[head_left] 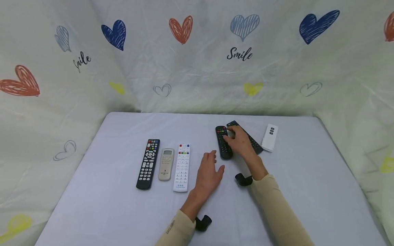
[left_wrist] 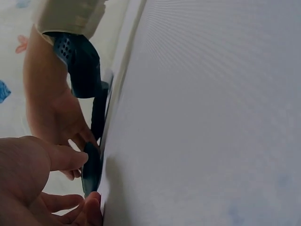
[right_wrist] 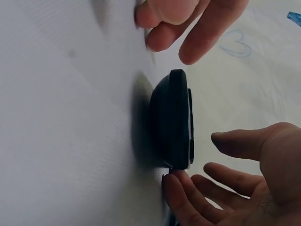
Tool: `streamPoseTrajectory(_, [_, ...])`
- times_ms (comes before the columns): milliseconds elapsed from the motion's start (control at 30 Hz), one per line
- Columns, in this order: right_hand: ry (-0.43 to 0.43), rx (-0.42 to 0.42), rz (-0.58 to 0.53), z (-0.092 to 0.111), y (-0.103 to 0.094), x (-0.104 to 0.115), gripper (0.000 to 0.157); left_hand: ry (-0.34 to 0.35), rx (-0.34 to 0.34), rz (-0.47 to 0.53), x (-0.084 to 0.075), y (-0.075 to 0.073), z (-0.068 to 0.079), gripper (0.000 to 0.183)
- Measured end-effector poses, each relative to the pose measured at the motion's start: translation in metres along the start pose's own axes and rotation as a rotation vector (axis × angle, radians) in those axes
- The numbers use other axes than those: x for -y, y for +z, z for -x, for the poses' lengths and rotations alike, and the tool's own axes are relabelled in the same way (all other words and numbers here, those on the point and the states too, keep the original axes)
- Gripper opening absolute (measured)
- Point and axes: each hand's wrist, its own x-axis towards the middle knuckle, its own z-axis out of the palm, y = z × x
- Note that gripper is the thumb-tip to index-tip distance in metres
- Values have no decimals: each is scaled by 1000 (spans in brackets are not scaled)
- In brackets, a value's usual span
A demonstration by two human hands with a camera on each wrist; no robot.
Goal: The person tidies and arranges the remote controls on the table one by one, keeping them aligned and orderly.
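Now, watching from afar, I had the right hand (head_left: 241, 141) arched loosely over the rounded black remote (head_left: 224, 145), fingertips along its right side, thumb clear of it in the right wrist view: no grip there! The left hand (head_left: 209, 174) was relaxed and half spread, thumb apart, holding nothing, just short of that same remote, which lay between the two hands.

I judged it light, stiff and sturdy, its smooth casing perhaps slippery, its curved belly liable to rock; the long sides at mid-length looked best for a pinch. Under and beyond the right hand ran the slanted black remote (head_left: 256, 147), and farther right sat the small white remote (head_left: 270, 137). Outward from the left hand came the white keyed remote (head_left: 182, 167), then the beige remote (head_left: 166, 165), then the long black remote (head_left: 148, 164).

And the blind spots! The right hand hid part of the slanted one; whether its fingertips pressed or merely brushed, I couldn't tell. Both wrist views cropped their own hand, and the key labels were too tiny to read.
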Motion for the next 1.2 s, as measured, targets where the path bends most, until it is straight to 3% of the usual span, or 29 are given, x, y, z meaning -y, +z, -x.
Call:
streamPoseTrajectory(800, [4, 105, 99, -23, 3, 0, 57, -26, -13, -12, -4, 8, -11, 65])
streamPoseTrajectory(1200, [-2, 108, 47, -27, -1, -3, 54, -60, -19, -42, -9, 14, -18, 69])
